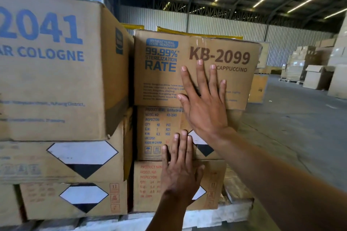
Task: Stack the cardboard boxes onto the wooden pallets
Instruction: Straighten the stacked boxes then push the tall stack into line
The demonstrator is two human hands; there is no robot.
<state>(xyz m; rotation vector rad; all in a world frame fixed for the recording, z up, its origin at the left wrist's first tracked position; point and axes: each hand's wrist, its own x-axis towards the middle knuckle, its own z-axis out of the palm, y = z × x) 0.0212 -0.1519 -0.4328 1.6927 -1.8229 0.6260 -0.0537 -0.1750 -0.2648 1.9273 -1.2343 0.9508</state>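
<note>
The top box (pixel 187 73) (printed "KB-2099") sits as the third tier of a column, resting on a middle box (pixel 159 133), which rests on a bottom box (pixel 150 184). The column stands on a pale pallet (pixel 236 210), near its right end.

The right hand (pixel 204 107) lies flat against the front face of the top box at its lower edge, fingers straight and spread wide, holding nothing. The left hand (pixel 180 174) lies flat lower down, fingers straight and close together, its fingertips on the middle box and its palm on the bottom box; it grips nothing.

Just beside the column on the left stands a second stack, topped by a large box (pixel 56 65) marked "2041". To the right is a concrete floor (pixel 291 118), with more stacks of boxes (pixel 304 65) well apart in the background.
</note>
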